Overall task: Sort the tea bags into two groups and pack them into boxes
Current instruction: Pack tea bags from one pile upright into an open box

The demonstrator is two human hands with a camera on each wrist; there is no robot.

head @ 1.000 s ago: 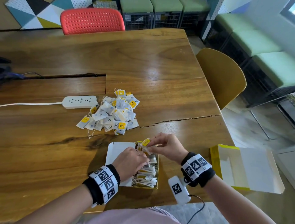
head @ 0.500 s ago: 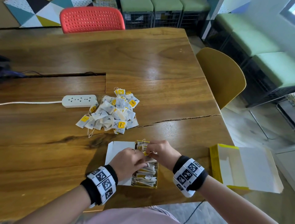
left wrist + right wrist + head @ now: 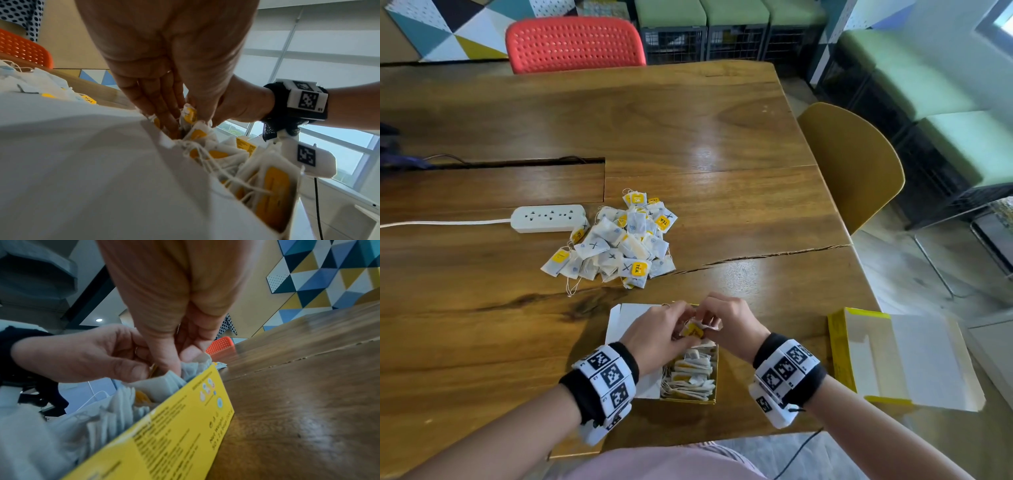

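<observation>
— Tea bags (image 3: 613,245), that loose heap in the middle of the wooden table (image 3: 722,137) beside the white power strip (image 3: 548,217): how will they handle?

— Light and limp, I judge. Thin paper pouches with strings and yellow tags. They crumple easily and the strings tangle, so each is best taken by the pouch edge or the tag, not dragged by the string.

— And the one in play?

— Both hands meet over the far end of the yellow box (image 3: 715,377) at the near table edge. The left hand (image 3: 654,339) and the right hand (image 3: 732,329) are closed on one tea bag (image 3: 695,330), with its yellow tag showing between them. From the right wrist view, the thumb and forefinger of each hand pinch the paper just above the row already packed.

— How full is that box?

— Bags stand on edge in a row along most of it, with strings lying loosely over the top. The held bag goes in at the far end, where I reckon there is little slack, so it should slide in upright rather than be pushed flat.

— The other box?

— A second open box (image 3: 842,346) lies well apart to the right, its white flap spread out. No bags show in it from here, so I judge that its group remains in the heap.
</observation>
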